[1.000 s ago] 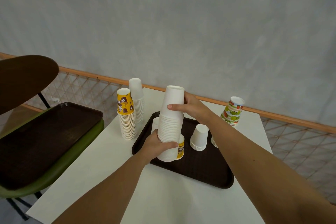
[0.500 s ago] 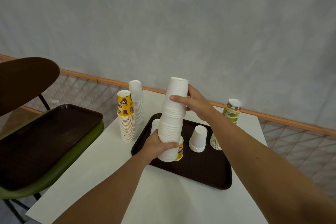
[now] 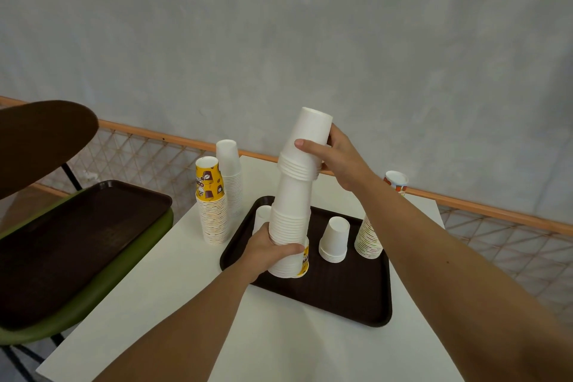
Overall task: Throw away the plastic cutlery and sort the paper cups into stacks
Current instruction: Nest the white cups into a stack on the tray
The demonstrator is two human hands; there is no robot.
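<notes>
Stacking step: left hand (image 3: pixel 269 250) clamps the white stack (image 3: pixel 290 223) low, right hand (image 3: pixel 336 160) clamps its top batch (image 3: pixel 305 146); next, likely press straight down.

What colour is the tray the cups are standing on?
The tray is dark brown; head view shows it best.

Tall cup stack (image 3: pixel 291 220), mid tray: plain white top to base.
Yellow cup (image 3: pixel 305 257) at its right base: yellow w/ dk brown print.
Short stack (image 3: pixel 335 239), to the right: plain white.
Printed stack (image 3: pixel 367 239), right side of tray: whitish rims w/ green + orange flecks.
Cup (image 3: pixel 396 181) far right, past the arm: white w/ red-orange marks.
Left of tray: yellow-topped stack (image 3: pixel 210 186), yellow w/ brown + white motifs. White stack (image 3: pixel 229 164) behind it is plain.
Tray (image 3: pixel 341 298) dk brown; 2nd tray (image 3: pixel 62 242), left, same.
Chair seat (image 3: pixel 93 288) olive green.
Table (image 3: pixel 186 319) white.
Wall (image 3: pixel 279 40) pale grey, mottled.
Rail (image 3: pixel 496 214) orange.
Mesh (image 3: pixel 139 158): diamond lattice.
</notes>
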